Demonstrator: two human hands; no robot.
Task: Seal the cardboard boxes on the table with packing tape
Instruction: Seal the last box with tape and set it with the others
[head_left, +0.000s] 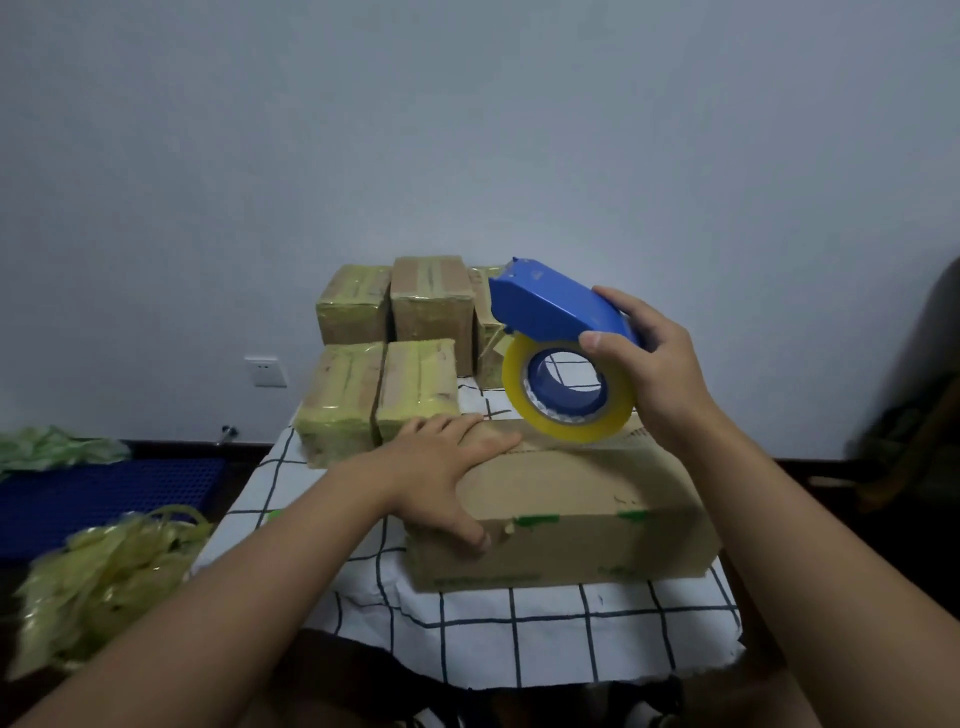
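A brown cardboard box (571, 499) lies on the table with the checked cloth (519, 634). My left hand (447, 467) rests flat on the box's top left part, fingers spread, thumb down over the front edge. My right hand (649, 364) grips a blue tape dispenser (550, 306) loaded with a yellow tape roll (569, 400). The roll touches the far top edge of the box. Behind it stand several smaller boxes (384, 364) wrapped in yellowish tape.
A heap of crumpled used tape (104, 571) lies at the left beside a blue crate (104, 493). The wall carries a white socket (266, 371). A dark object (919, 415) stands at the right edge.
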